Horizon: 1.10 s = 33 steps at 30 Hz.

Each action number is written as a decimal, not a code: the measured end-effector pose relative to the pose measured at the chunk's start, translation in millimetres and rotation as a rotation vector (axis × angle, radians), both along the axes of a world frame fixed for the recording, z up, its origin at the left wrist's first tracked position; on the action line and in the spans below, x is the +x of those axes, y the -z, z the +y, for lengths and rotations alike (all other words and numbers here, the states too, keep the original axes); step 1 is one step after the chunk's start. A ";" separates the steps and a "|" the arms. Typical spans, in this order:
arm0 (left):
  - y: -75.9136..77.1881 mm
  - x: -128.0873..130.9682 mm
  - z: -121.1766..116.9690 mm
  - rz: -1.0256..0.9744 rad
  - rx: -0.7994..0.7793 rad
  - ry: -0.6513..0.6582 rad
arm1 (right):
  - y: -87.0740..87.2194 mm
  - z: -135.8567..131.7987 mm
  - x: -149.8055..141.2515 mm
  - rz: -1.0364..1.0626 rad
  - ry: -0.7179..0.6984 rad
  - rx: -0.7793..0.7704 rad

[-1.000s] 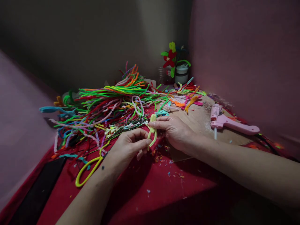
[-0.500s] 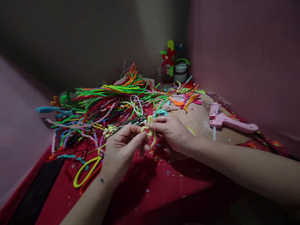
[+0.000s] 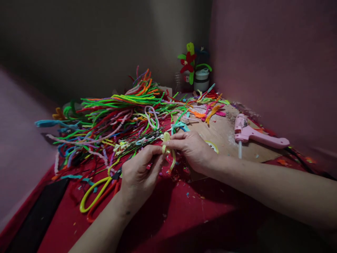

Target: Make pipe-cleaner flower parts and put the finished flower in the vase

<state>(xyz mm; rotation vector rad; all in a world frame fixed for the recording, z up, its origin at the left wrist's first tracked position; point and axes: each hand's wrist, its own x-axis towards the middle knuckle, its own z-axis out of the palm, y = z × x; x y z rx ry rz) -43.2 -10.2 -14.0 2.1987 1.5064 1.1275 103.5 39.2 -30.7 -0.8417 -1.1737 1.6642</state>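
A pale yellow pipe cleaner [image 3: 173,161], bent into a loop at its top, is held between my two hands over the red cloth. My right hand [image 3: 193,151] pinches it from the right, just under the loop, and its tail hangs down below the fingers. My left hand [image 3: 142,172] is closed at the left side of the same piece, thumb and forefinger at its bend. The fingers cover part of the pipe cleaner. Beside my left wrist lie scissors with yellow and orange handles [image 3: 95,195], their blades mostly hidden.
A large heap of coloured pipe cleaners [image 3: 118,105] spreads at the left and back. At the right a pink glue gun [image 3: 260,135] stands on cardboard [image 3: 223,130]. Behind are a lidded cup [image 3: 201,80] and a red pipe-cleaner flower [image 3: 187,63]. A black strip [image 3: 39,211] lies at left.
My left hand has turned, with its fingers now closer to my right fingertips. The open curl in the pipe cleaner is now pressed narrower. More of the scissors shows.
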 end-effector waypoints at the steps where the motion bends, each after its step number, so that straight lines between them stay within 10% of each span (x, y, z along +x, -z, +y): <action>1: 0.4 -0.5 -0.2 0.014 0.009 -0.004 | 0.1 0.1 0.1 -0.001 -0.001 -0.001; 33: 8.2 -0.2 9.0 0.341 0.401 0.138 | -0.2 -1.4 0.6 -0.034 -0.012 0.011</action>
